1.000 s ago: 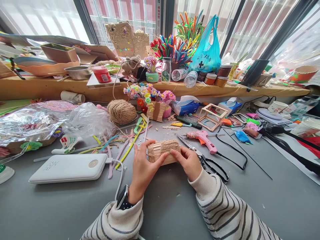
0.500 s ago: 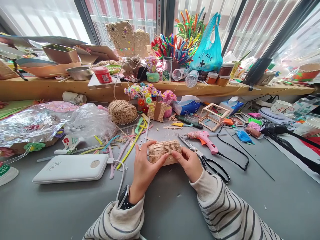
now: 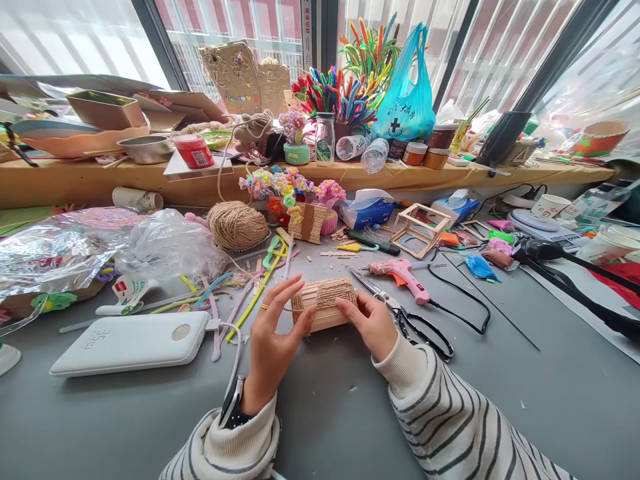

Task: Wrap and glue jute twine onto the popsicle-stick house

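A small box of craft sticks wrapped in brown twine (image 3: 326, 301) rests on the grey table (image 3: 350, 413) in front of me. My right hand (image 3: 369, 323) grips its right end, thumb on top. My left hand (image 3: 273, 333) is at its left end with the fingers spread and raised, and a strand of twine runs across the fingertips toward the box. The strand leads back to a ball of twine (image 3: 236, 225) farther up the table. A smartwatch sits on my left wrist.
Scissors (image 3: 400, 317) and a pink glue gun (image 3: 403, 275) with a black cord lie right of the box. A white power bank (image 3: 131, 341), loose pipe cleaners (image 3: 250, 293) and plastic bags (image 3: 165, 243) lie left. A wooden stick frame (image 3: 417, 230) and a cluttered windowsill shelf stand behind.
My left hand has let go of the box's left end and opened its fingers, lifting with the twine strand. The right hand keeps its grip. The view has shifted slightly.
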`<state>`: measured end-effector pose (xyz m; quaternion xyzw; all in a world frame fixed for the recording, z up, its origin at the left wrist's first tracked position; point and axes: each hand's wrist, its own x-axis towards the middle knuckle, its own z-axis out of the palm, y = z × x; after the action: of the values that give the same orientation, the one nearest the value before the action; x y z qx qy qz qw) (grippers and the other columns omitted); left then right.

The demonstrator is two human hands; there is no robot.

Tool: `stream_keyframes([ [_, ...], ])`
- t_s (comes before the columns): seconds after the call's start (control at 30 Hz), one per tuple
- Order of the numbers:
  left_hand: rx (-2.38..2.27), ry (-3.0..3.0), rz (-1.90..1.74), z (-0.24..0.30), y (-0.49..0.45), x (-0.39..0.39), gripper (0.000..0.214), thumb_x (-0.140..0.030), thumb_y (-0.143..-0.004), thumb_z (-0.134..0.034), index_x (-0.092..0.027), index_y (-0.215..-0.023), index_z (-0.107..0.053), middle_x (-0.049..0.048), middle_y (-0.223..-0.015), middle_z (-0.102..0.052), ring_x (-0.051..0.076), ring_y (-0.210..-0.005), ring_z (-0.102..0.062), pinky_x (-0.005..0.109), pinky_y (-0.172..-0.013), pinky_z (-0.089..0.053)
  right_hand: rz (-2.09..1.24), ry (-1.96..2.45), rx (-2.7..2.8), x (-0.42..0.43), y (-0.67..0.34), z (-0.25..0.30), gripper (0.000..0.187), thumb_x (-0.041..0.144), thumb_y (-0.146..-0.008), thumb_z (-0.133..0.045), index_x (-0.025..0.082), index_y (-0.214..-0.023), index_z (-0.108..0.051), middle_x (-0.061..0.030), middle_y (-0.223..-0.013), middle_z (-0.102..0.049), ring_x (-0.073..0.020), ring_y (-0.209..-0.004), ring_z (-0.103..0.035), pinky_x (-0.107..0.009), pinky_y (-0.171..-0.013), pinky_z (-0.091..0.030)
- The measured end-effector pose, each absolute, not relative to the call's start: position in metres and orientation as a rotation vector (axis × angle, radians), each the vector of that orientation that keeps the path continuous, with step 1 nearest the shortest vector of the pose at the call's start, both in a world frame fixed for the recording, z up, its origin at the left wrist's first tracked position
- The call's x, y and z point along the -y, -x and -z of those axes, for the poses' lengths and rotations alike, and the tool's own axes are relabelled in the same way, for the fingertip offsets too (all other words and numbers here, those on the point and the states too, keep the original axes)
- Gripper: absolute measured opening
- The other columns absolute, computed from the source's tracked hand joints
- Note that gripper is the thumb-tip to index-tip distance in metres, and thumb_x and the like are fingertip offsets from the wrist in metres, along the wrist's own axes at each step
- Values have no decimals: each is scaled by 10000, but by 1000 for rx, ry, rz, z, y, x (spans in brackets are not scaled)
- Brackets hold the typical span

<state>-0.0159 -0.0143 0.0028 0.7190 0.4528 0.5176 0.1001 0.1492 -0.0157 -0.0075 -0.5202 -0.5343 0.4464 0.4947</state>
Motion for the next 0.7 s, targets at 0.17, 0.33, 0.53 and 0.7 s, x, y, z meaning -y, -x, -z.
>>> stream_keyframes([
  [0.17,-1311,-2206,-1546,-3,18,14,59,-215,-793,-595,-212,-850,-608,46,-1106,-609,176,-1023,-586,338,-899,-476,-1051,1272,1295,14,-149,9,389,522,-739,-563,145,-788,-648,-31,-727,-647,-160,-680,-554,-291,-658,-444],
  [0.33,-1297,-2229,-1469,-2,19,13,75,-223,-774,-612,-201,-833,-569,68,-1154,-567,191,-1086,-542,357,-941,-443,-1049,1254,1272,15,-149,8,374,512,-751,-559,150,-784,-647,-15,-714,-646,-144,-674,-554,-269,-653,-441],
  [0.53,-1265,-2164,-1344,-5,26,13,32,-233,-797,-574,-206,-815,-574,66,-1168,-556,194,-1107,-524,362,-957,-422,-1054,1267,1269,14,-150,6,379,529,-743,-541,158,-736,-619,-3,-679,-602,-134,-656,-519,-258,-630,-414],
  [0.7,-1282,-2101,-1329,-6,29,11,57,-252,-809,-555,-211,-827,-589,58,-1145,-566,198,-1091,-528,370,-956,-418,-1053,1288,1269,13,-152,5,378,539,-743,-532,170,-673,-577,24,-598,-529,-114,-582,-472,-248,-575,-391],
])
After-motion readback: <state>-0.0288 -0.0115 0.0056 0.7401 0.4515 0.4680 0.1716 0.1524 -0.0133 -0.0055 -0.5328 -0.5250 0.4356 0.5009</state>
